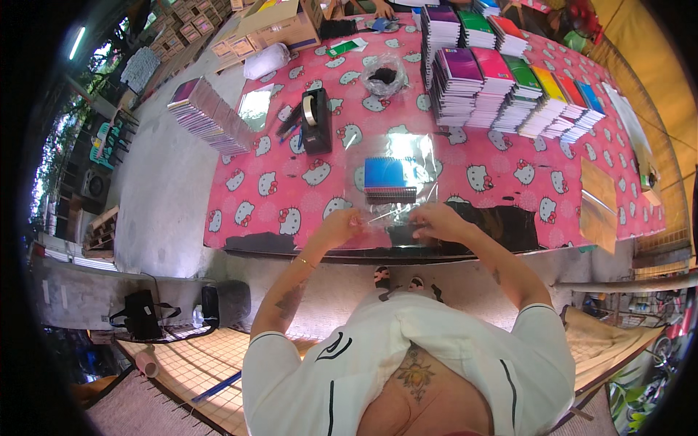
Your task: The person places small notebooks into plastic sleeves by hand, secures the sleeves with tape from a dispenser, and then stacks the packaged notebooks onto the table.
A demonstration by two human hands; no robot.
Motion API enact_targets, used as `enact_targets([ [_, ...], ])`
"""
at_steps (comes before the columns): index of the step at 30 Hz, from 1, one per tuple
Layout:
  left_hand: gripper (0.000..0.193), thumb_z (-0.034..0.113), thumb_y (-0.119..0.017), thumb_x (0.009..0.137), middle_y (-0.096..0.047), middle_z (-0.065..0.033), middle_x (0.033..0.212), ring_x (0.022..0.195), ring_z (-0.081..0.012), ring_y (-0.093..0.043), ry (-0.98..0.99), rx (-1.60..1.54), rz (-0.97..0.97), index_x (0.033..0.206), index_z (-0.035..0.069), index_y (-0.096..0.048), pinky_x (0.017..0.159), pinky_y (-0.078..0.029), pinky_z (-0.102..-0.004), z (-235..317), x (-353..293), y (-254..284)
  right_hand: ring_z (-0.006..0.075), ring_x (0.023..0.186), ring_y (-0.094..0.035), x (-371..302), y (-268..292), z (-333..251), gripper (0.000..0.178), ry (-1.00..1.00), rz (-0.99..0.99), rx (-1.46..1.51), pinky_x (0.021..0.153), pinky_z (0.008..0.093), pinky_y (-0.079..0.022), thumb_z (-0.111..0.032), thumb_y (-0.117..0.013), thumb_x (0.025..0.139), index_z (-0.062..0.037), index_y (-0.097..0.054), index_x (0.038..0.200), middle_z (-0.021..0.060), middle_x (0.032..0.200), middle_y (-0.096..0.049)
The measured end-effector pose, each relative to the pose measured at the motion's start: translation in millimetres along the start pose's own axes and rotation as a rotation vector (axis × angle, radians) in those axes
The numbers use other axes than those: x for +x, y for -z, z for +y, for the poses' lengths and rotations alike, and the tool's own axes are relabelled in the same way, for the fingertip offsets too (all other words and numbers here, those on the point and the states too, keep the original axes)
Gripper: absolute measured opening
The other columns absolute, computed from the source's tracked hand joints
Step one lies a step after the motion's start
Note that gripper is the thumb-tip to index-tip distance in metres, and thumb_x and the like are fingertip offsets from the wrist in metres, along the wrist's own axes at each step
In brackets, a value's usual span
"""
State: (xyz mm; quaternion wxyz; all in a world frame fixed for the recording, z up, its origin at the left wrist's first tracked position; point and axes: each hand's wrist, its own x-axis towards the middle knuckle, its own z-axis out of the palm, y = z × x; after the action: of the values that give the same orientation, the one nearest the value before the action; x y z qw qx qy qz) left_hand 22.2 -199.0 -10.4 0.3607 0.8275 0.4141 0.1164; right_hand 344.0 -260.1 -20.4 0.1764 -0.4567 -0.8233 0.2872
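Note:
A small stack of spiral notebooks with a blue cover (385, 173) lies on a clear plastic sheet (426, 151) near the table's front edge. At the sheet's near left corner, my left hand (340, 224) has its fingers closed on the plastic. My right hand (440, 222) pinches the near right part of the same sheet. Both hands are just in front of the notebooks and apart from them. Light glares off the plastic, so its folds are hard to make out.
A black tape dispenser (315, 122) stands left of the notebooks, with pens beside it. Several notebook stacks (459, 87) fill the back right; another stack (207, 116) stands at the left edge. Crumpled plastic (384, 75) and a cardboard box (280, 29) sit farther back, near another person's hand (383, 9).

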Motion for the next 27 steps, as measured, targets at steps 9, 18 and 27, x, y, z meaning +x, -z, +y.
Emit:
enact_targets([
  [9, 0.018, 0.018, -0.066, 0.092, -0.068, -0.0104, 0.088, 0.083, -0.0205, -0.065, 0.006, -0.171, -0.008, 0.100, 0.002, -0.067, 0.076, -0.050, -0.0350, -23.4, 11.9, 0.7, 0.0298, 0.091, -0.062, -6.1, 13.5, -15.4, 0.021, -0.041, 0.063, -0.110, 0.078, 0.0400, -0.049, -0.020, -0.068, 0.084, -0.0115, -0.066, 0.103, 0.0080, 0.091, -0.063],
  [18, 0.018, 0.016, -0.068, 0.092, -0.067, -0.0040, 0.079, 0.072, -0.0111, -0.062, -0.083, -0.300, 0.408, 0.101, 0.000, -0.068, 0.068, -0.050, -0.0265, 0.1, 57.8, 20.2, 0.0290, 0.105, -0.059, 1.5, 22.5, 13.8, 0.031, -0.323, 0.565, -0.028, 0.090, 0.0455, -0.044, -0.015, -0.066, 0.083, -0.0103, -0.064, 0.114, 0.0097, 0.111, -0.063],
  [27, 0.023, 0.019, -0.070, 0.090, -0.070, -0.0069, 0.082, 0.074, -0.0128, -0.064, 0.021, -0.239, 0.301, 0.100, -0.001, -0.070, 0.069, -0.051, -0.0273, -56.1, 125.1, 32.8, 0.0339, 0.135, -0.041, 74.9, -47.7, -63.8, 0.059, -0.180, 0.499, -0.484, 0.111, 0.0547, -0.029, -0.031, -0.064, 0.086, -0.0067, -0.050, 0.138, 0.0154, 0.144, -0.046],
])
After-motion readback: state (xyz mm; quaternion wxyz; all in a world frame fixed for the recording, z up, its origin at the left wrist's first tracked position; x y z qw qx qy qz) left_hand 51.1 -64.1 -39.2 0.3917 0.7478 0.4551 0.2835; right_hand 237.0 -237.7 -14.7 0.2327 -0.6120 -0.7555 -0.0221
